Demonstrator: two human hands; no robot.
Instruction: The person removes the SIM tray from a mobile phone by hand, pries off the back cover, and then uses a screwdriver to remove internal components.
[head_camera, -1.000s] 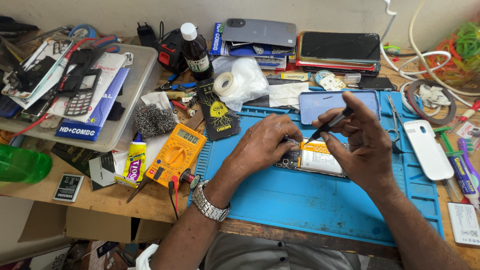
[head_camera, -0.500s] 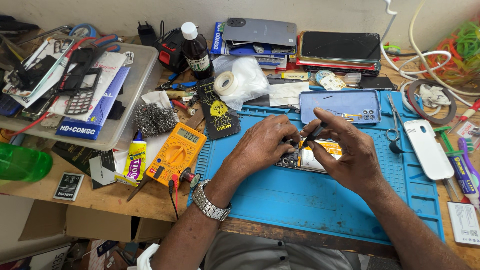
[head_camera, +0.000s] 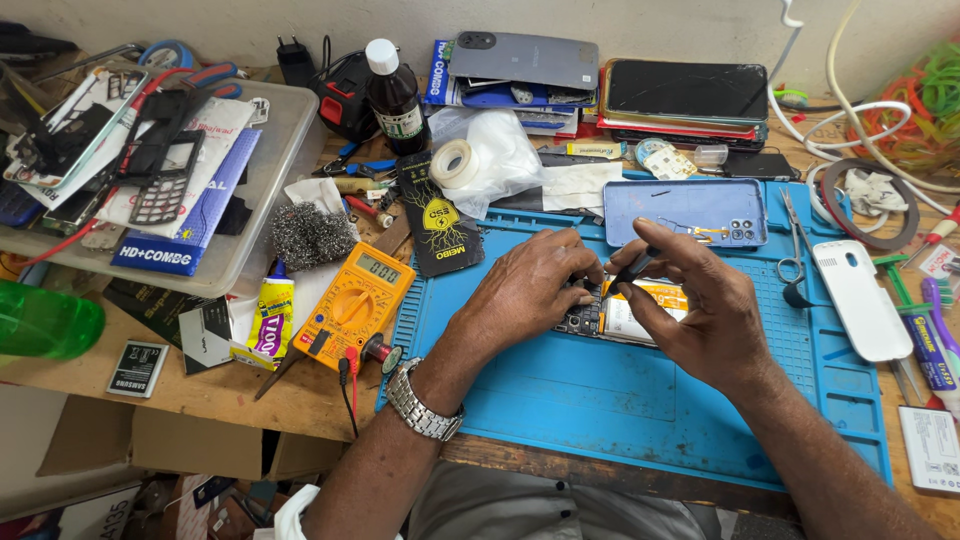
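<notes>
Right hand (head_camera: 705, 310) grip: thumb + fingers pinched tight on a dark slim screwdriver (head_camera: 634, 266), tip angled down-left toward the opened phone (head_camera: 610, 310). Left hand (head_camera: 525, 290) lies palm-down on the phone's left end, fingers curled over the exposed board, pressing it flat; not wrapped around it, so grip state there = holding down, fingers loosely together. Wristwatch (head_camera: 424, 403) on left wrist. Phone sits mid blue work mat (head_camera: 600, 420), between both hands, yellow-labelled battery showing. Blue back cover (head_camera: 685, 212) lies just beyond it at the mat's far edge. Yellow multimeter (head_camera: 355, 300) just left of mat, leads trailing toward surface edge. White handset (head_camera: 860, 300) + scissors (head_camera: 793, 240) on the mat's right side. Brown bottle (head_camera: 395, 95) and tape roll (head_camera: 457, 163) further back.
</notes>
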